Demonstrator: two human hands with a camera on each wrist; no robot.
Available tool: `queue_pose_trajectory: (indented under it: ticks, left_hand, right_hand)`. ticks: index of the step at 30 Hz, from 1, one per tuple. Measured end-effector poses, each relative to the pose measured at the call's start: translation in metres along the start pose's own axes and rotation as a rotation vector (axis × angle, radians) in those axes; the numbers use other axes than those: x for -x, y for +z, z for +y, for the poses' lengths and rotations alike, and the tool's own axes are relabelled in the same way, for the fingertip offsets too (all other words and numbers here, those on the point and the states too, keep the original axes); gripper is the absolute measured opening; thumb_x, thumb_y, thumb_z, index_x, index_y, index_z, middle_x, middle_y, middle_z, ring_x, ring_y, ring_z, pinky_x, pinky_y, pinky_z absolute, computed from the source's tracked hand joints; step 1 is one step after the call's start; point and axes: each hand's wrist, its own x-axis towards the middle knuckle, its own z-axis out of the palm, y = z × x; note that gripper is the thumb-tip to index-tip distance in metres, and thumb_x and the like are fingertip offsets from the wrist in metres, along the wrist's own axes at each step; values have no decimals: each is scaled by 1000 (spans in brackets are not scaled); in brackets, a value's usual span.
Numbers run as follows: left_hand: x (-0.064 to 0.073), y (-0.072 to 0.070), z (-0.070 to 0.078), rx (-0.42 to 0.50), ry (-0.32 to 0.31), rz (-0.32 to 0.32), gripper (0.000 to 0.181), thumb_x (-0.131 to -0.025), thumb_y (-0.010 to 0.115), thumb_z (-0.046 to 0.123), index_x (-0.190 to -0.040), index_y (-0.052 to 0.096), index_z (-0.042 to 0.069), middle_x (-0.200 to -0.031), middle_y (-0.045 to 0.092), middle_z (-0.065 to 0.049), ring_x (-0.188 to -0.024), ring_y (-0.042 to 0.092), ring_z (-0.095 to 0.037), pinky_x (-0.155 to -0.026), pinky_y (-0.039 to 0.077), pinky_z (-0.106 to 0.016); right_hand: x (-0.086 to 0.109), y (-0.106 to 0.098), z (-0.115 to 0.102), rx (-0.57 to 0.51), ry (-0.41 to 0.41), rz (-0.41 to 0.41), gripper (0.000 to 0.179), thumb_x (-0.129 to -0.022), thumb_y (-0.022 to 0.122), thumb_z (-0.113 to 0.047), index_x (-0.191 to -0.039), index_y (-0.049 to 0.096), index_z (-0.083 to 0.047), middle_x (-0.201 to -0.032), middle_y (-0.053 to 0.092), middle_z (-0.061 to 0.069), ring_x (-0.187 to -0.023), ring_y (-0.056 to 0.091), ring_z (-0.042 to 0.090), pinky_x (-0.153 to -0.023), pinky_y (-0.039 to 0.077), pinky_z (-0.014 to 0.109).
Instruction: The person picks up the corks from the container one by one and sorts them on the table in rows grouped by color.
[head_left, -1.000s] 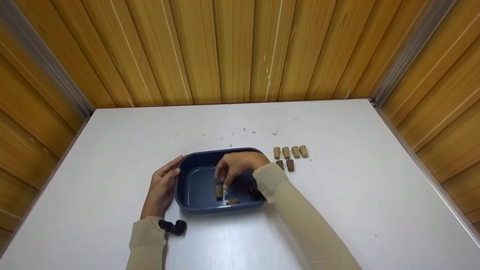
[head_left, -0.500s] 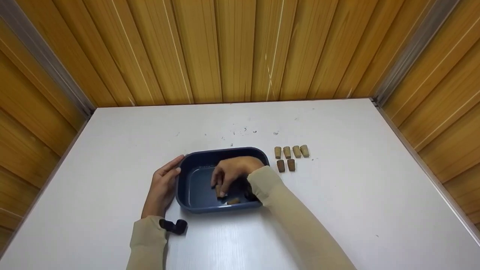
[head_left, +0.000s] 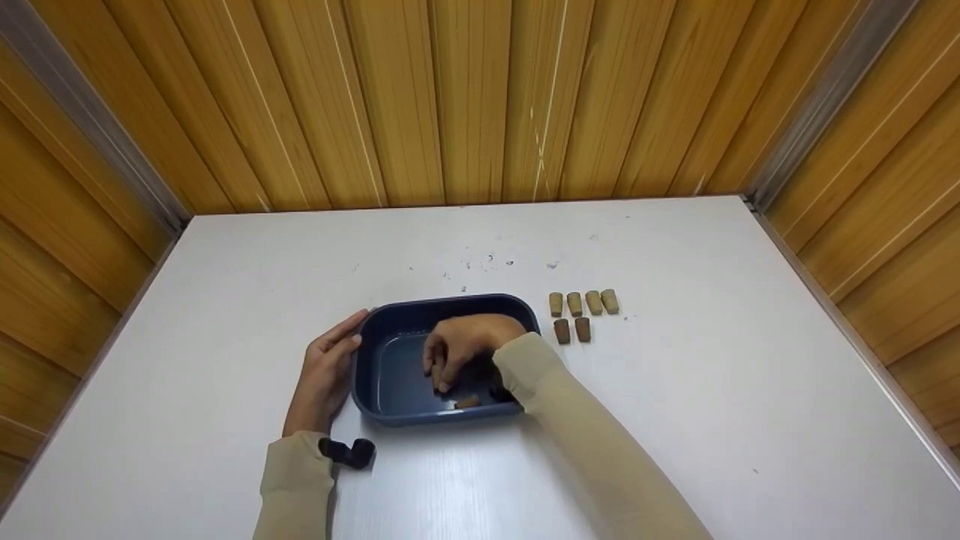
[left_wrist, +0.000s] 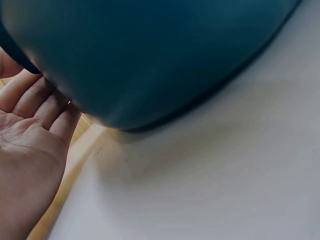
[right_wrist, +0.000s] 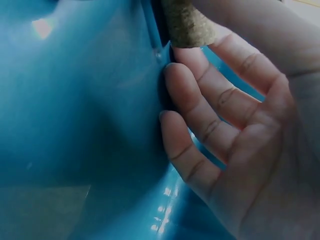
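Observation:
A dark blue rectangular tub (head_left: 390, 420) stands on the white table. My left hand (head_left: 328, 369) holds its left end, thumb at the rim and fingers along the outer wall. In the left wrist view that hand (left_wrist: 30, 135) lies against the tub's outside wall (left_wrist: 140, 65). Inside the tub, my right hand (head_left: 469, 341) pinches a brown tapered cork (head_left: 436, 379) between thumb and fingers. The right wrist view shows this cork (right_wrist: 187, 27) at the top, partly hidden by the thumb, with the other fingers loosely bent beneath. Another cork (head_left: 466, 403) lies on the tub floor by the near wall.
Right of the tub, several pale corks (head_left: 574, 304) form a row, with two darker corks (head_left: 572, 331) in front of them. Small dark marks (head_left: 491, 261) dot the table behind the tub. Wood-patterned panels (head_left: 472, 105) wall in the back and sides.
My right hand has come down onto the cork in the tub and now pinches it, with the wrist slightly further left. The left hand keeps its hold on the tub.

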Motion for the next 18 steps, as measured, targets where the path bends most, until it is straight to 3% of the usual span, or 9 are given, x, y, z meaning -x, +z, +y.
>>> queue_pose_trajectory:
  ticks: [9,18]
  left_hand:
    - [-1,1,2,-21,-17,-1,42,-90,52,-7,-132,52,-7,-119,68,7,-120,57,-4,-105,42,-18]
    - [1,1,2,-13,-19,6,42,-90,52,-7,-132,52,-8,-117,69,7,-119,58,-4,-104,43,-18]
  right_hand:
    - [4,-3,3,18,-23,52,37,-76,73,-4,-112,70,-14,-86,72,-5,-77,65,4,-73,51,17]
    - [10,-8,7,-56,-37,124,36,-77,70,1,-111,71,-11,-89,71,1,-77,65,10,-72,52,21]
